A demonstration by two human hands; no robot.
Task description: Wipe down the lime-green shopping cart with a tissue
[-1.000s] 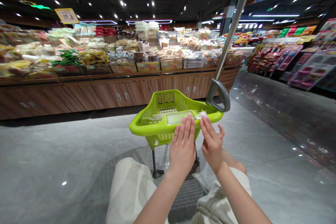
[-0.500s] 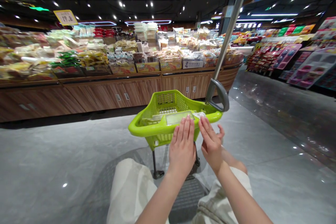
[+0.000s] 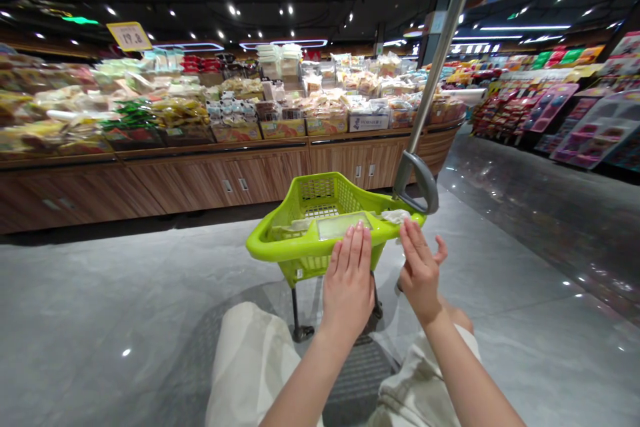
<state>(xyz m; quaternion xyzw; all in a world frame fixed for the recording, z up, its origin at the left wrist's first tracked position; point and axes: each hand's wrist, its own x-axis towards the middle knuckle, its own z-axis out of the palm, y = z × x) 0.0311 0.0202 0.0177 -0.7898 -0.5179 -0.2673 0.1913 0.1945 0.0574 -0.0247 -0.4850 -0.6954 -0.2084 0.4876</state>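
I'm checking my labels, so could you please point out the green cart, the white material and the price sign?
Green cart (image 3: 280,249): head view, on its near rim.
White material (image 3: 395,215): head view, on its visible middle.
Price sign (image 3: 129,36): head view, on its face.

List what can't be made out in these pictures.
All in the head view:
White crumpled sheet: partly covered by the right hand.
Left hand: palm, hidden behind its back.
Metal pole: top, cut off by the upper edge.
Price sign: upper line, too small.
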